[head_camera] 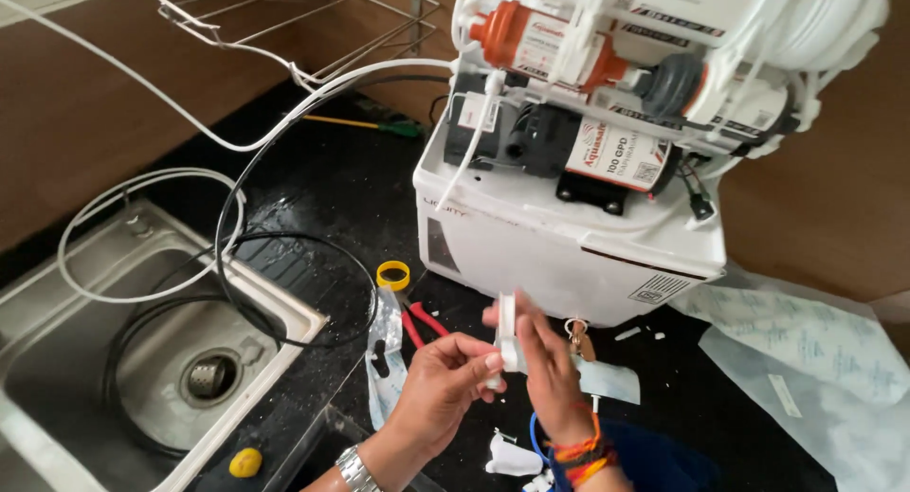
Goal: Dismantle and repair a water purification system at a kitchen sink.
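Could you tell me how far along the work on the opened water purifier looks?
Done: the purifier stands open, filters exposed. In hand: both the left hand and right hand hold a small white fitting. Left: white tubing lies loose over the sink.

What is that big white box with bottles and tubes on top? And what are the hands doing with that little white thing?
The picture comes from a camera on a person's head, looking down at their own two hands. The white box is a water filter machine with its cover off, so you can see the orange cartridge, a black pump and thin white tubes. It stands on a dark counter beside a steel sink. The left hand, with a watch, and the right hand, with colourful wrist threads, both pinch a small white plastic part. Nearby lie red-handled pliers, a yellow tape ring and plastic wrapping.
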